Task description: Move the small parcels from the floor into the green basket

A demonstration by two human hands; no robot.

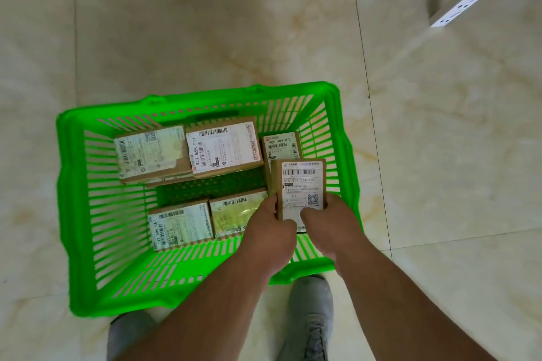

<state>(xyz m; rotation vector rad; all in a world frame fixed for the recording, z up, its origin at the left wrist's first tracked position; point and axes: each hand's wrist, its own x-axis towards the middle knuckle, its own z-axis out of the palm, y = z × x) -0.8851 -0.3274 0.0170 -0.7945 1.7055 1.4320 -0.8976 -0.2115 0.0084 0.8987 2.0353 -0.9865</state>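
Last parcel going down into the right end of the green basket (76, 184).

From the head camera: your left hand (268, 231) and right hand (328, 226) both have fingers closed on the near end of a small labelled cardboard parcel (299, 184), held over the basket's near right corner. It overlaps another boxed parcel (280, 146) behind it; let go tilted and it may ride up on that one or wedge against the slatted wall. Four more boxes lie flat inside; no parcels show on the tiled floor (205, 38).

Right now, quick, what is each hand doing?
Left hand: closed on the small brown cardboard parcel with a white label, above the green plastic basket.
Right hand: closed on the same parcel's other side.
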